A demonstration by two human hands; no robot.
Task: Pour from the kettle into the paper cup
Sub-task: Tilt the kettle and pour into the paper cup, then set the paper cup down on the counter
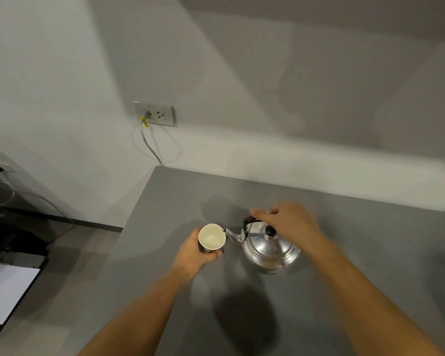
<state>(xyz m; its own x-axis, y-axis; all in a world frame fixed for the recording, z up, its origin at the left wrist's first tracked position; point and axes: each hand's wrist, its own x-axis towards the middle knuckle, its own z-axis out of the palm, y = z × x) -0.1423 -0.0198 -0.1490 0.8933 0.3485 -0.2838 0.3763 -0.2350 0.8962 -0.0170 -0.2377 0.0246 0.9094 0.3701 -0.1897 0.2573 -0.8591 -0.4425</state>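
Observation:
A shiny metal kettle (270,250) with a black lid knob and black handle stands on the grey table (370,253). My right hand (288,222) is closed around its handle from above. The spout points left, its tip right at the rim of a paper cup (211,238). The cup has a white inside and a dark outer wall, and looks empty. My left hand (193,255) grips the cup from the left and below, holding it just beside the spout.
The table's left edge runs diagonally down from the back corner near the wall. A wall socket (156,114) with a plugged cable sits above that corner. On the floor at left lies dark equipment with a white sheet (5,291).

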